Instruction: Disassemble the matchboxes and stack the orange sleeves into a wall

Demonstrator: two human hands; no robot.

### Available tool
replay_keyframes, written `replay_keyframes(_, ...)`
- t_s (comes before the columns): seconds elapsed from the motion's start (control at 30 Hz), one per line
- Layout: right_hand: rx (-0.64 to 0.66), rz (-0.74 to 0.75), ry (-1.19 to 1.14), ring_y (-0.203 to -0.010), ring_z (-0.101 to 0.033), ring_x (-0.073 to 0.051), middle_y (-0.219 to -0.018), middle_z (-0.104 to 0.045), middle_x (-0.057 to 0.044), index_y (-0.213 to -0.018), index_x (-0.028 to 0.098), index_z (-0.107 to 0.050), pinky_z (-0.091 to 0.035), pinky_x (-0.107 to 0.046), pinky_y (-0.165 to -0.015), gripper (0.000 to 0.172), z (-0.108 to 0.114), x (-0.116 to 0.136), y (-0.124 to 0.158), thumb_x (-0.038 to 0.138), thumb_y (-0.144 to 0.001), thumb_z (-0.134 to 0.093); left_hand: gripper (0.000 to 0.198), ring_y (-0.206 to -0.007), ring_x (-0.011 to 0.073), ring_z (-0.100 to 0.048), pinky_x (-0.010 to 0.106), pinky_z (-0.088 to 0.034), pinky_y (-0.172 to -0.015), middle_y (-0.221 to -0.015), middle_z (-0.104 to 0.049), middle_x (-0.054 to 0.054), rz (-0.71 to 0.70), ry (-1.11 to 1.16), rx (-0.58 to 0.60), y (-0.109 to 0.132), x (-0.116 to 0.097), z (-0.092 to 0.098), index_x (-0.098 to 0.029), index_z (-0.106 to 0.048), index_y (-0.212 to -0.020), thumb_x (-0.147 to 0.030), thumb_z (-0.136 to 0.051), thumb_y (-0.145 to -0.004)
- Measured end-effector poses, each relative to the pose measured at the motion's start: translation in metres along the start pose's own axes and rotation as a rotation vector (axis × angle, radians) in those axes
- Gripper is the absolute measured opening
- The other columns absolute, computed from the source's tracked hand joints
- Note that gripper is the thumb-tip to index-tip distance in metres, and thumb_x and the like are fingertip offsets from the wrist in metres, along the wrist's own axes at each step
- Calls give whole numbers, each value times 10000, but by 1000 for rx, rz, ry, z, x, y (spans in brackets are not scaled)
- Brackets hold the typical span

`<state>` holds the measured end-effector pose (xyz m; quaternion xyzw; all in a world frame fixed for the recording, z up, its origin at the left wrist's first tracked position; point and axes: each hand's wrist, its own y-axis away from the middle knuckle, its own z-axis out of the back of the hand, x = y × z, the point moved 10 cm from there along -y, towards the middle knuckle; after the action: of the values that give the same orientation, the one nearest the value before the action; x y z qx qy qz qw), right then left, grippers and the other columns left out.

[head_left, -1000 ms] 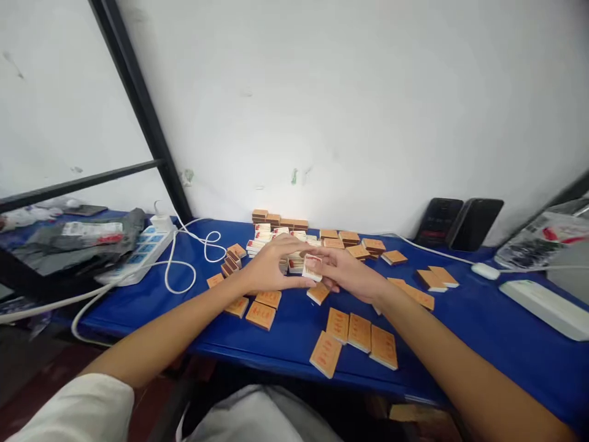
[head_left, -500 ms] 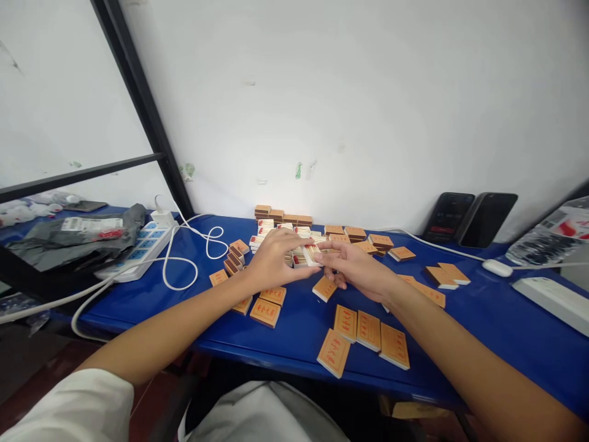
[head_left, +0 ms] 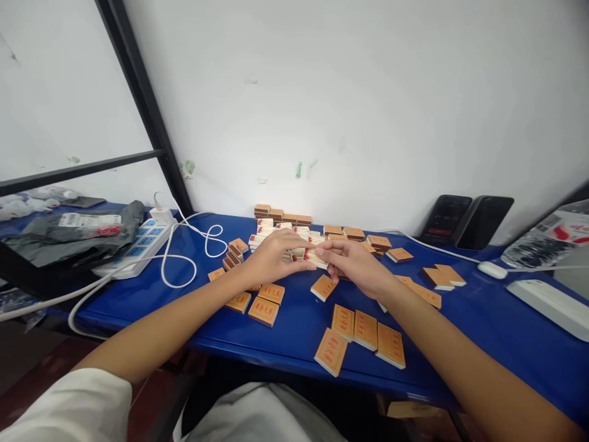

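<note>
A white matchbox tray (head_left: 315,258) filled with red-headed matches sits between my two hands, over the middle of the blue table (head_left: 294,325). My left hand (head_left: 275,255) grips its left side, thumb in front and fingers behind. At the opposite end, the fingertips of my right hand (head_left: 353,263) pinch the tray. Several more open trays of matches (head_left: 265,226) are grouped just behind my left hand, which partly hides them. Below my right hand lies a closed orange matchbox (head_left: 323,287).
Closed matchboxes (head_left: 263,312) lie left, in front (head_left: 366,327) and right (head_left: 439,276); others are stacked by the wall (head_left: 283,216). A power strip (head_left: 138,248) with white cables stands left. Two phones (head_left: 483,222), a white adapter (head_left: 550,304) and a plastic-wrapped bottle pack (head_left: 547,239) are right.
The tray of matches has turned and dropped slightly between my hands, so more match heads show. My right hand's fingers have closed in around its end. The view has shifted slightly.
</note>
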<state>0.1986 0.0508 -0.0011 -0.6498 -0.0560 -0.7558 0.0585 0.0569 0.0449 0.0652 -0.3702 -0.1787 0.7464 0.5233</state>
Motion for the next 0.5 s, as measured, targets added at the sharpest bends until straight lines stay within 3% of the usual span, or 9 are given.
replay_keyframes(0.13, -113, 46, 132, -497, -547, -146, -630, -624, 6, -1044, 203, -682, -472, -276, -456, 502, 14, 7, -1, 671, -864, -710, 382, -1001, 255, -720, 415, -564, -897, -1074, -802, 78, 81, -75, -67, -4, 19, 8, -231, -775, -1195, -411, -849, -866)
replay_keyframes(0.27, -358, 287, 454, -637, -632, -184, -863, -736, -68, -1016, 198, -709, -510, -328, -580, 400, 41, 34, 4, 582, -919, -651, 336, -1044, 261, -742, 407, -579, -934, -1104, -812, 72, 235, -164, -141, -13, 52, 16, -209, -800, -1112, -420, -851, -857)
replay_keyframes(0.4, -459, 336, 620, -673, -630, -200, -884, -758, -69, -966, 209, -730, -493, -354, -652, 320, 58, 42, 5, 513, -925, -639, 395, -1075, 285, -755, 419, -595, -961, -1132, -813, 87, 303, -201, 12, -17, 80, 0, -188, -796, -1138, -407, -871, -818)
replay_keyframes(0.5, -495, 327, 707, -666, -614, -206, -856, -753, -65, -930, 221, -728, -464, -355, -650, 288, 69, 45, 6, 490, -931, -625, 354, -1093, 310, -756, 461, -593, -983, -1149, -809, 102, 305, -240, 87, -14, 89, -7, -181, -801, -1114, -386, -843, -829)
